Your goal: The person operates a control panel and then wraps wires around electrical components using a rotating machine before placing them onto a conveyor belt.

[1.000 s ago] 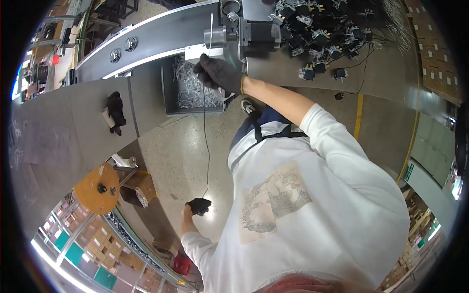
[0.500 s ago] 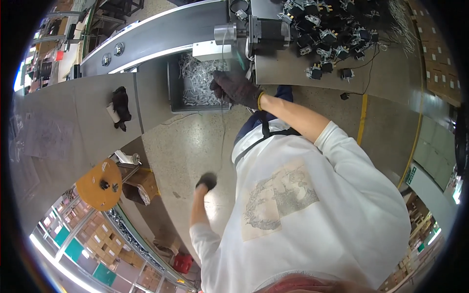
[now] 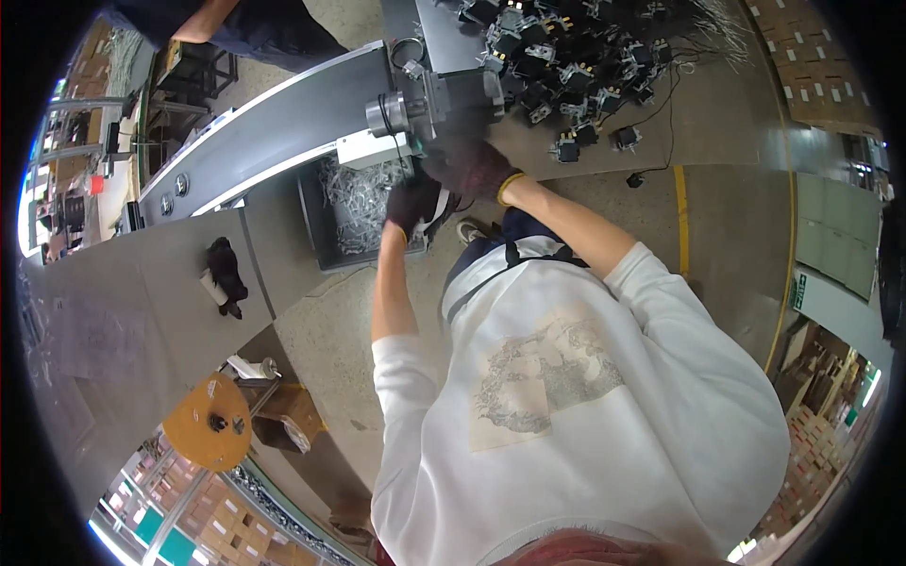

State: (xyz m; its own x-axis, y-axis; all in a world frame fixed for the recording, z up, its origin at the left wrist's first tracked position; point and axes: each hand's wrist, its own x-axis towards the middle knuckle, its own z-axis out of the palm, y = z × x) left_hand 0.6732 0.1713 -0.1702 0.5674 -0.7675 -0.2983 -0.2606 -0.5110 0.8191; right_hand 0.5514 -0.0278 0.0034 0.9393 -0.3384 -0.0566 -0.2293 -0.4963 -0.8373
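A metal cylinder (image 3: pixel 385 115) sticks out from a dark motor unit (image 3: pixel 472 99) at the conveyor's end. A thin black cable (image 3: pixel 400 156) loops over the cylinder and hangs down to my left hand (image 3: pixel 412 203). That hand, in a dark glove, is closed around the cable beside the right wall of a grey bin (image 3: pixel 310 222). Just below the motor is my right hand (image 3: pixel 477 172), in a dark glove with a yellow cuff; its fingers are smeared by motion. Pale, tangled strips (image 3: pixel 363 203) fill the bin, under a white box (image 3: pixel 370 149).
Black plugs with cables (image 3: pixel 576 80) lie heaped on the table at the right. A grey conveyor (image 3: pixel 274 113) runs left. A dark glove (image 3: pixel 225 274) rests on the left bench, above an orange reel (image 3: pixel 209 422). Another person's arm (image 3: pixel 206 21) shows at top left.
My left hand has come up from low over the floor to the bin's right side. My right hand has shifted slightly right, under the motor. The view has shifted, and another person has appeared.
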